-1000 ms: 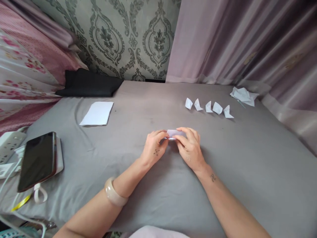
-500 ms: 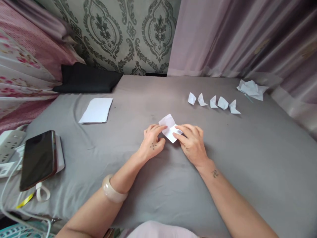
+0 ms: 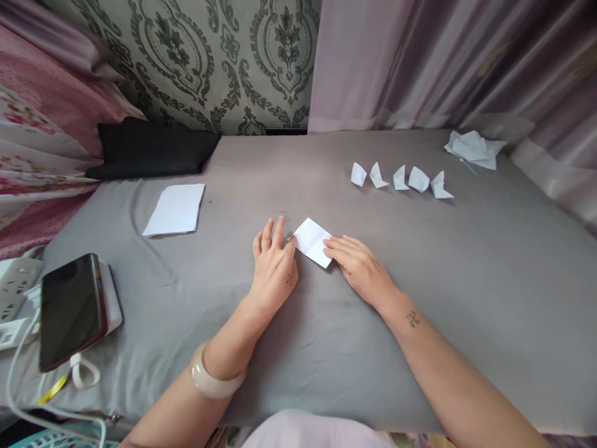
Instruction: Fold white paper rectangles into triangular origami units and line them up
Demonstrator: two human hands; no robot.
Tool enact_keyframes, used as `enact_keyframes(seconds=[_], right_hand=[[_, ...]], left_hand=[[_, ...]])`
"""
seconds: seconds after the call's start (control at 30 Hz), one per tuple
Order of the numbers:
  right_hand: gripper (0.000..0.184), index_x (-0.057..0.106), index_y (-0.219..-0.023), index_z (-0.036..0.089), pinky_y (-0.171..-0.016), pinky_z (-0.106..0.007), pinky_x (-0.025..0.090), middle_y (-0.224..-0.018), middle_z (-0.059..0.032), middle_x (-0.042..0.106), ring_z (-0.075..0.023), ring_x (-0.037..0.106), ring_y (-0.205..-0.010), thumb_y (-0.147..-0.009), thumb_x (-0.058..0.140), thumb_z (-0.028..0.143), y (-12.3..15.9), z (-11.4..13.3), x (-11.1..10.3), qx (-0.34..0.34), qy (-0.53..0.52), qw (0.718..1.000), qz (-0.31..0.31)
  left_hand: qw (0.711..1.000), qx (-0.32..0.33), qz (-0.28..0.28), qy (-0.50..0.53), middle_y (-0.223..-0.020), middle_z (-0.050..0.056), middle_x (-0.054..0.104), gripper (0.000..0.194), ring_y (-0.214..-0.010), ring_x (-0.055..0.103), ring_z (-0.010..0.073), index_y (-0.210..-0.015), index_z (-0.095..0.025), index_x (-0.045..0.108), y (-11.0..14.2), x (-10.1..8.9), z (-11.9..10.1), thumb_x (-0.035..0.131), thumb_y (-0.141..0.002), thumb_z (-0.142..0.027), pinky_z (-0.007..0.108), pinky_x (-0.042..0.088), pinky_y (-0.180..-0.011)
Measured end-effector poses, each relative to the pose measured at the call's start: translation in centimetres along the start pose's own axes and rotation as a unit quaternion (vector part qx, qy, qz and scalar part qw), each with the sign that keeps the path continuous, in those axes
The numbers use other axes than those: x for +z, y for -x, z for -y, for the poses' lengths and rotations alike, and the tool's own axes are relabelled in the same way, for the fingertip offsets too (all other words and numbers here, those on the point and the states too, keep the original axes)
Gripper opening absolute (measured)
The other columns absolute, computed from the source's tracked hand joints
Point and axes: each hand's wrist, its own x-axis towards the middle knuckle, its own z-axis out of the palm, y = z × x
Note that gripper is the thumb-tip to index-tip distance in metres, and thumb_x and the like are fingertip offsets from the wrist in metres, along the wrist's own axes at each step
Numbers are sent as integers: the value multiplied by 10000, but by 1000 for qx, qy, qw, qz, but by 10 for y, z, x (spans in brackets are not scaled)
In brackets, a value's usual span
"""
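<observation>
A small creased square of white paper [image 3: 311, 241] lies on the grey cloth between my hands, one corner pointing away from me. At its left corner, my left hand [image 3: 275, 261] touches the edge with one fingertip while its other fingers are spread and raised. My right hand [image 3: 360, 269] rests over the right corner, fingers stretched out and lying flat on the paper. Its thumb is hidden, as is the paper beneath those fingers. Beyond, to the right, several folded paper pieces [image 3: 401, 178] stand in a row.
A stack of white paper [image 3: 175, 210] lies at the left. Loose paper sheets [image 3: 473, 148] and a thin pale stick [image 3: 469, 167] are at the back right. A phone [image 3: 72, 311], a power strip [image 3: 16, 286] and cables sit near left. Black folded cloth [image 3: 153, 149] lies behind.
The paper now lies flatter. My left hand has shifted left, and its fingers have spread and lifted. My right fingers have straightened over the paper's right corner. The view has tilted slightly.
</observation>
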Motion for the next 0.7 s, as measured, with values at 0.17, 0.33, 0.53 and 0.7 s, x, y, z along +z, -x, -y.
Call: enact_keyframes(seconds=[0.17, 0.33, 0.53, 0.7], right_hand=[[358, 650, -1142, 222, -1059, -436, 409, -1252, -59, 631, -188, 550, -1200, -909, 423, 74, -1, 1, -1, 8, 1, 1000, 0], [363, 657, -1126, 220, -1063, -427, 402, -1262, -57, 624, -188, 541, -1210, -910, 407, 70, -1, 3, -2, 7, 10, 1000, 4], [346, 645, -1149, 193, -1070, -415, 392, -1262, -67, 624, -190, 546, -1204, -915, 414, 84, 0, 4, -3, 5, 19, 1000, 4], [336, 663, -1104, 201, -1062, -412, 400, -1242, -59, 638, -177, 564, -1183, -913, 419, 72, -1, 3, -5, 2, 18, 1000, -2]], left_hand=[[991, 99, -4, 87, -1263, 113, 553, 355, -1188, 493, 247, -1065, -183, 585, -3, -6, -5, 352, -838, -41, 429, 434, -969], [992, 87, -74, 53, -1321, 99, 500, 308, -1240, 417, 276, -998, -204, 628, -2, -10, -12, 389, -860, -68, 463, 386, -1015], [983, 159, 4, 88, -1126, 88, 625, 336, -1094, 543, 207, -1078, -193, 590, 0, -9, -19, 360, -870, -63, 353, 456, -961], [986, 116, 121, 14, -1150, 135, 603, 340, -1083, 561, 252, -1083, -144, 577, 7, -7, -20, 389, -816, -50, 351, 503, -877]])
